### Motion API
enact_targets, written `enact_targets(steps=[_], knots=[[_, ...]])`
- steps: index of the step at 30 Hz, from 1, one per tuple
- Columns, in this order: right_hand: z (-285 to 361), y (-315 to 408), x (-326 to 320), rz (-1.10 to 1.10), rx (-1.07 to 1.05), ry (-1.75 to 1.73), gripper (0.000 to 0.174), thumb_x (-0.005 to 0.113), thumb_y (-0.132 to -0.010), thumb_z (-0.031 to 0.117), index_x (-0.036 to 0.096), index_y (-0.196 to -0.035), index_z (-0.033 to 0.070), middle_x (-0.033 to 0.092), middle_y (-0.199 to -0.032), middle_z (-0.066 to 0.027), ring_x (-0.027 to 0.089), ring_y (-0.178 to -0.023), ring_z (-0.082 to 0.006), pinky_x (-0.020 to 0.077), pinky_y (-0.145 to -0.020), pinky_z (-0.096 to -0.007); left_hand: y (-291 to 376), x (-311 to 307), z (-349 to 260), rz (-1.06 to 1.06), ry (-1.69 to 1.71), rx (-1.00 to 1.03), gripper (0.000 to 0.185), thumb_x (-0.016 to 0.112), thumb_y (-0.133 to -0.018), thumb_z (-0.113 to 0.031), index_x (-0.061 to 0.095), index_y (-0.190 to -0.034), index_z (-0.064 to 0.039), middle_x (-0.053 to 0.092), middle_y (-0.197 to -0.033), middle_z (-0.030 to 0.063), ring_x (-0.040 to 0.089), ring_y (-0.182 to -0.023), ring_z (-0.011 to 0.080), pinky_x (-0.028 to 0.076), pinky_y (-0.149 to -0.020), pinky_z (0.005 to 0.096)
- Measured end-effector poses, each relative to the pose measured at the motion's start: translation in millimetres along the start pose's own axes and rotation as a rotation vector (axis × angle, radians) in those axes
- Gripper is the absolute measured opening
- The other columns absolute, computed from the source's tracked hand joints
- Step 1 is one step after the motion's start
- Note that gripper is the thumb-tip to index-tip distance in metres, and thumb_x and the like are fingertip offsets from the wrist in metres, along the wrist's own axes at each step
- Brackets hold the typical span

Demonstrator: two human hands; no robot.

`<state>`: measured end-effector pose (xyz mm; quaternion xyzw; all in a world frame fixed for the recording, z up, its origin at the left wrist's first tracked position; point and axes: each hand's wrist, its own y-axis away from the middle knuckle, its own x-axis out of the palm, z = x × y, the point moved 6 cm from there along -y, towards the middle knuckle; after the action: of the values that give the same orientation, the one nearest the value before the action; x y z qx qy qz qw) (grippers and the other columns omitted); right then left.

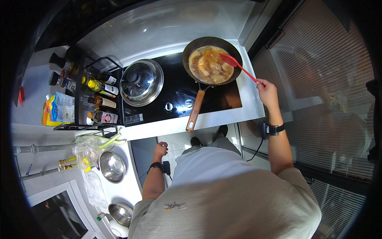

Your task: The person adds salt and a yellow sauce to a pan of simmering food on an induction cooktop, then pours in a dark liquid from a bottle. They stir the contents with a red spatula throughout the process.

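Observation:
My right hand (266, 91) grips the handle end of a red spatula (242, 69), at the right of the cooktop. The spatula's head rests in a dark frying pan (235, 73), against food pieces in brown sauce (210, 65). Bubbles show along the edge of the sauce. The pan sits on a black glass cooktop (171, 86), and its wooden handle (195, 110) points towards me, past the counter's front edge. Low beside my body hangs my left hand (161, 149), its fingers curled with nothing visible in them.
A steel pot with a domed lid (141, 82) stands left of the pan. Further left, a black rack (78, 98) holds several bottles. Steel bowls (112, 166) and a plastic bag (94, 188) lie on the left counter. A ribbed glass panel (316, 89) borders my right side.

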<state>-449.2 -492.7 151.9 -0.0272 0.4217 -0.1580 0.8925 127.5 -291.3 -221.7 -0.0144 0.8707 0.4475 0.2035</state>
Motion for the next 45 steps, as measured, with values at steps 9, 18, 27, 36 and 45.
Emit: enact_targets(steps=[9,18,27,36,45], knots=[[-7.2,-22.9,32.8,0.086,0.06,0.039,0.025,0.063,-0.099,0.022,0.074,-0.109,0.002,0.074,-0.085,-0.0196,0.074,-0.079,-0.0301,0.0564,-0.072,-0.0392,-1.8,3.6,6.8,0.023,-0.009,-0.018,0.023,0.062,-0.097,-0.025,0.068,-0.111,-0.008,0.072,-0.083,0.011,0.065,-0.056,0.0192,0.053,-0.051,0.0345],[-15.1,-20.5,17.4,0.118,0.265,-0.238,0.028,0.057,-0.103,0.023,0.075,-0.109,0.002,0.072,-0.075,-0.0031,0.053,-0.055,-0.0091,0.0468,-0.056,-0.0301,-0.2,6.0,20.8,0.013,0.023,-0.056,0.021,0.062,-0.097,-0.023,0.067,-0.111,-0.008,0.071,-0.082,0.0113,0.064,-0.055,0.0192,0.051,-0.048,0.0341],[19.8,-14.6,-10.2,-0.009,-0.011,0.031,0.025,0.062,-0.098,0.021,0.075,-0.107,0.002,0.073,-0.082,-0.02,0.073,-0.074,-0.0323,0.0562,-0.071,-0.0412,-6.2,7.7,10.5,0.025,0.023,-0.024,0.022,0.063,-0.098,-0.023,0.067,-0.111,-0.006,0.07,-0.08,0.0114,0.064,-0.056,0.0199,0.051,-0.048,0.0335],[33.1,-6.1,-1.3,0.126,-0.004,0.083,0.022,0.063,-0.097,0.018,0.076,-0.104,0.001,0.072,-0.083,-0.0229,0.072,-0.077,-0.0363,0.0564,-0.073,-0.0435,-4.1,6.1,7.1,0.03,0.012,-0.024,0.023,0.062,-0.098,-0.023,0.067,-0.113,-0.006,0.071,-0.082,0.012,0.066,-0.057,0.0204,0.052,-0.049,0.0344],[56.9,-1.9,-54.5,0.157,-0.005,0.033,0.022,0.067,-0.094,0.016,0.077,-0.108,0.001,0.071,-0.074,-0.0165,0.068,-0.065,-0.0224,0.0537,-0.067,-0.0348,-4.3,-1.5,16.1,0.02,-0.008,-0.032,0.024,0.061,-0.099,-0.024,0.067,-0.113,-0.006,0.071,-0.082,0.0122,0.066,-0.057,0.0213,0.053,-0.05,0.0352]])
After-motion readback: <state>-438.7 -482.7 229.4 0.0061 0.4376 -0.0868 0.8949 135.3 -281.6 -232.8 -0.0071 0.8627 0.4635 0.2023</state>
